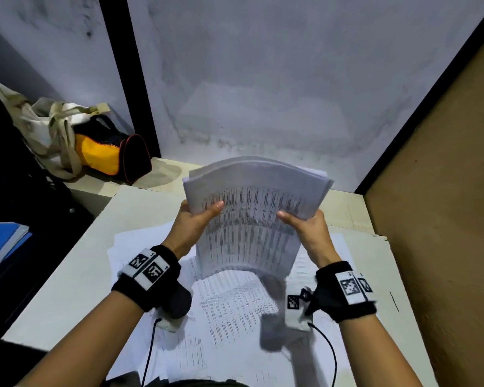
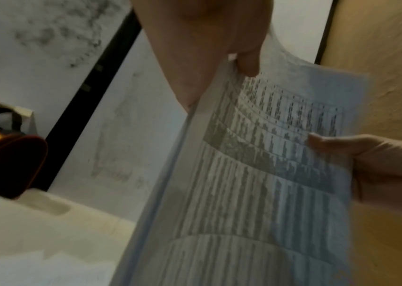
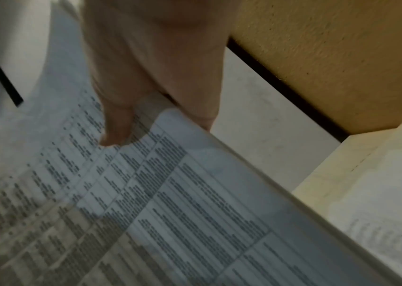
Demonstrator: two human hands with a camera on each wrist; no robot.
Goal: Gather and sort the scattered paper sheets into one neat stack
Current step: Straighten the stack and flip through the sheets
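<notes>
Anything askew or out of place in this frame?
Yes. The held stack, gripped by the left hand and right hand, bows and its far edges fan unevenly; loose sheets lie scattered on the table.

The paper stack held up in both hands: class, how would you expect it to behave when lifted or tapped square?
Probably floppy: the paper stack bows between the left hand and right hand. Sheets likely slip apart easily: its top edges fan unevenly.

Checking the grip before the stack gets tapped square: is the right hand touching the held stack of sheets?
Touching. In the right wrist view the right hand lays its thumb on the printed face of the held stack.
</notes>
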